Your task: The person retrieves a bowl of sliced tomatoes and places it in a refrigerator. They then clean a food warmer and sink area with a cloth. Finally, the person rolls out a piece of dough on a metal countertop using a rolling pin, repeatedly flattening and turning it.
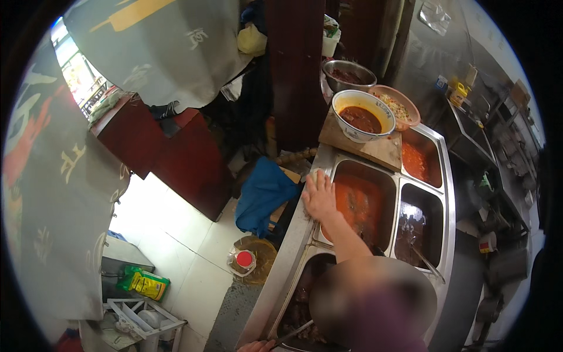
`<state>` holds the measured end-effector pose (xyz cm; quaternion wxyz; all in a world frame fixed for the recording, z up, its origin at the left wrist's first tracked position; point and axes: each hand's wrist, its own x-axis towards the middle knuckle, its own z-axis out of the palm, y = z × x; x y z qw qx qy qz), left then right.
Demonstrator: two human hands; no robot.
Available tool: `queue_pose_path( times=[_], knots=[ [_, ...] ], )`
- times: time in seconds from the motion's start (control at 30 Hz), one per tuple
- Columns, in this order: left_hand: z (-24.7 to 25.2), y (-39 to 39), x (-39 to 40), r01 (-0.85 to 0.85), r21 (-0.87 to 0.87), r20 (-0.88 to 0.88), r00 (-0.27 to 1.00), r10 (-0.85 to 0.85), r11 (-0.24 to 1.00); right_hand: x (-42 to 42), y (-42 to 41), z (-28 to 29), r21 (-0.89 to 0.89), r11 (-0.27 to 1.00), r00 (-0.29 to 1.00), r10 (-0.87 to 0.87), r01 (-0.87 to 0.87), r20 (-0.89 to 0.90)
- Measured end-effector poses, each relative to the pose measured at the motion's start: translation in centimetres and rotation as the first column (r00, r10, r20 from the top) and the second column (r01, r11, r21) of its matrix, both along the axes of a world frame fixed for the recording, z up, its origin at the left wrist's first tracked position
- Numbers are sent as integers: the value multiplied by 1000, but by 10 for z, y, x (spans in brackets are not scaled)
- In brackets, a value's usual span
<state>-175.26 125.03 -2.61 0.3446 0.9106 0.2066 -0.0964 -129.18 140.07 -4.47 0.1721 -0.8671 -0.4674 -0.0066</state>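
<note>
My right hand point(320, 196) lies palm down on the steel counter edge point(288, 255), fingers stretched forward. A small pale patch shows at its fingertips; I cannot make out what it is. Just right of the hand, a steel food pan point(358, 202) contains red-orange oily sauce, and my forearm crosses over it. Only part of my left hand point(256, 346) shows at the bottom edge. Its fingers are at the end of a metal utensil handle point(299, 330), but the grip is unclear. That handle slants out of a pan of dark food point(303, 303). A blurred oval covers part of my sleeve.
A patterned bowl of red sauce point(363, 119) stands on a wooden board point(365, 149). Behind are a steel bowl point(347, 79) and a pink basin point(407, 103). A ladle point(424, 257) leans in a dark-liquid pan. Left of the counter are blue cloth point(264, 193) and a red-capped jug point(243, 260).
</note>
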Motion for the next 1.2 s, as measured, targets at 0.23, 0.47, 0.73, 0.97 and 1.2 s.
queue_pose_path(
  times=[0.23, 0.47, 0.73, 0.97, 1.2],
  knots=[
    [-39, -8, -15, -32, 176, 361, 932, -34, 984, -98, -49, 1, 56, 988, 986, 136, -142, 96],
    [-43, -3, -16, 14, 89, 354, 934, -44, 996, -175, -107, 9, 66, 944, 945, 326, -325, -15],
    [-41, 22, 2, -16, -16, 240, 971, 20, 1000, 1, 12, -20, 135, 991, 985, -15, -9, 173],
    [-39, 35, 10, -39, -6, 229, 973, 39, 999, 96, 73, -15, 72, 986, 967, -160, 148, 198],
    [-31, 25, 0, -40, -16, 231, 972, 42, 999, 68, 54, -15, 71, 985, 987, -160, 160, -7]
  ],
)
